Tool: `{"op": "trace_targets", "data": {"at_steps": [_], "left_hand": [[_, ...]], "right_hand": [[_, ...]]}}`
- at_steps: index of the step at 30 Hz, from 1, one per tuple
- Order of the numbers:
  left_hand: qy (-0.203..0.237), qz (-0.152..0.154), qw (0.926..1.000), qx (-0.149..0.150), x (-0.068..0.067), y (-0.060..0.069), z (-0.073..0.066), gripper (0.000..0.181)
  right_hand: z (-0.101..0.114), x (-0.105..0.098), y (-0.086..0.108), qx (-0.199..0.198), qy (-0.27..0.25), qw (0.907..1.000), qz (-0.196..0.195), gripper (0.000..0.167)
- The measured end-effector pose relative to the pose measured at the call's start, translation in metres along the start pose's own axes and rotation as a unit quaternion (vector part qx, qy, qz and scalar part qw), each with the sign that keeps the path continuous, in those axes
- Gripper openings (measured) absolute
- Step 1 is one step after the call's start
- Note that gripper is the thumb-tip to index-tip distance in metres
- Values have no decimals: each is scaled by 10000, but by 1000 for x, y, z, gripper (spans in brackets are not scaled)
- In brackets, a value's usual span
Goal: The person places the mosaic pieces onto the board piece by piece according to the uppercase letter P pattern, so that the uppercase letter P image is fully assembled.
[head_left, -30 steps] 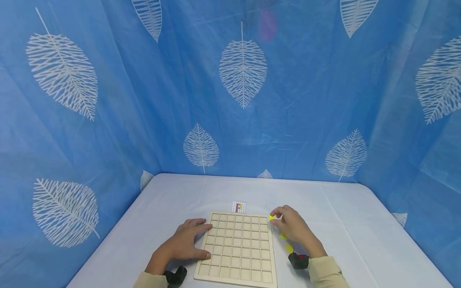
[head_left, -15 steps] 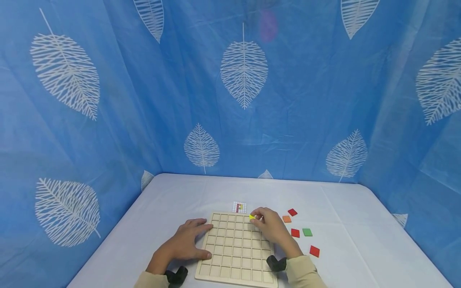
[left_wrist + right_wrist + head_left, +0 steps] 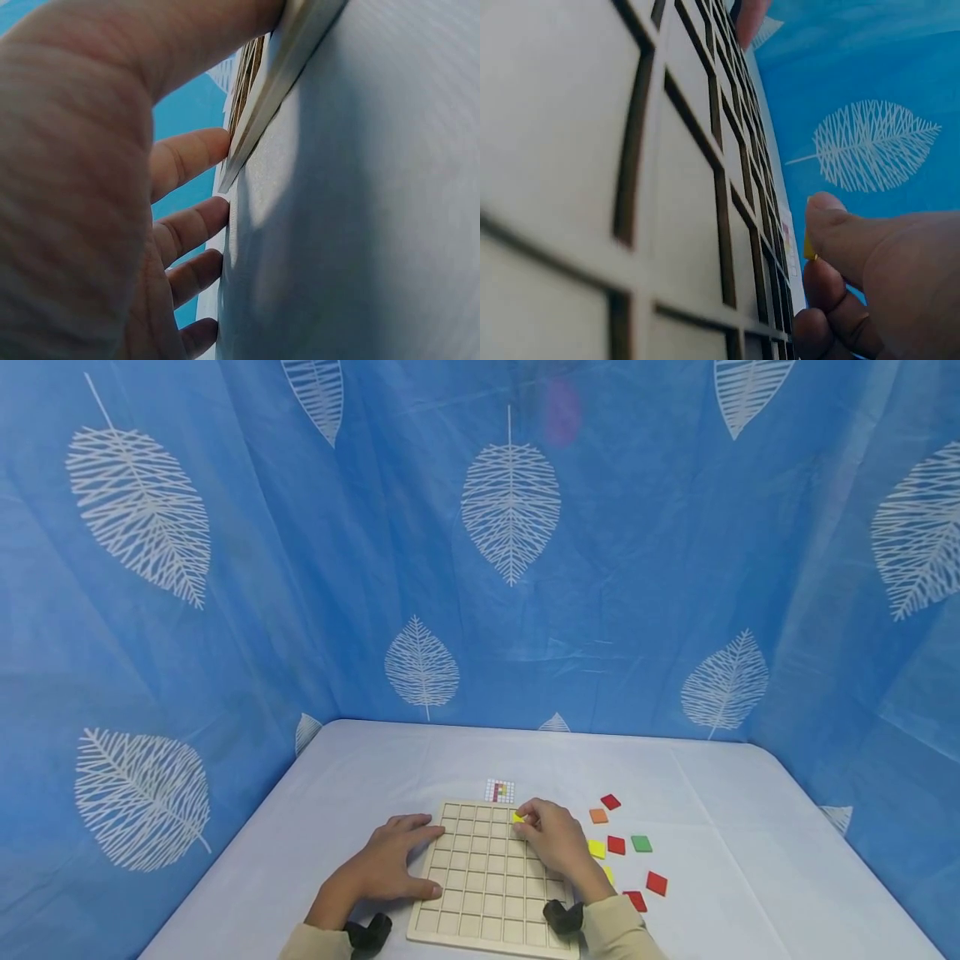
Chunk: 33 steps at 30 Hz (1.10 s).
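A pale wooden grid board (image 3: 480, 883) lies on the white table. My left hand (image 3: 386, 862) rests at its left edge, thumb and fingers spread and straight; in the left wrist view the thumb and index finger touch the board's side. Over the far right part of the board, my right hand (image 3: 557, 839) pinches a yellow square tile (image 3: 517, 817) between thumb and fingers. The right wrist view shows only a thin yellow edge of that tile (image 3: 809, 247). A small printed pattern card (image 3: 500, 791) lies just beyond the board's far edge.
Right of the board lie loose tiles: several red ones (image 3: 656, 883), an orange one (image 3: 598, 816), a green one (image 3: 641, 843) and yellow ones (image 3: 596, 849), partly behind my right arm. A blue leaf-patterned curtain (image 3: 510, 652) surrounds the table.
My right hand has carried the yellow tile leftward from beside the board to over its far rows. Loose tiles formerly behind that arm now show. My left hand has stayed put.
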<state>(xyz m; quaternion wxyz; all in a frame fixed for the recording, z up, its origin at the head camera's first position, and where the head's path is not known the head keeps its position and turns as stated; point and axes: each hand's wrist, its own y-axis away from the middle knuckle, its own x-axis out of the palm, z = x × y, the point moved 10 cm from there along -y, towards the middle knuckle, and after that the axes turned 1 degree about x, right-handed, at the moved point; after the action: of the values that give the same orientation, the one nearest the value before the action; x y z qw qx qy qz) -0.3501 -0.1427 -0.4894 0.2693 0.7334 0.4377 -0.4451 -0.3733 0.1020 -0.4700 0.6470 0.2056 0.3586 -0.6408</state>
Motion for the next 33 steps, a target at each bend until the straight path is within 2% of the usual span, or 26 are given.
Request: {"op": "trace_targets", "data": {"at_steps": [8, 15, 26, 33], "left_hand": [[22, 52, 10000, 19, 2, -1, 1, 92], [50, 49, 10000, 68, 0, 0, -2, 91], [-15, 10, 10000, 78, -2, 1, -5, 91], [-28, 14, 10000, 78, 0, 1, -4, 91]], "right_hand": [[7, 4, 1, -80, 535, 9985, 19, 14], [9, 7, 2, -238, 897, 9956, -140, 14], [10, 6, 1, -219, 910, 9953, -245, 14], [7, 7, 1, -167, 819, 9965, -92, 15]]}}
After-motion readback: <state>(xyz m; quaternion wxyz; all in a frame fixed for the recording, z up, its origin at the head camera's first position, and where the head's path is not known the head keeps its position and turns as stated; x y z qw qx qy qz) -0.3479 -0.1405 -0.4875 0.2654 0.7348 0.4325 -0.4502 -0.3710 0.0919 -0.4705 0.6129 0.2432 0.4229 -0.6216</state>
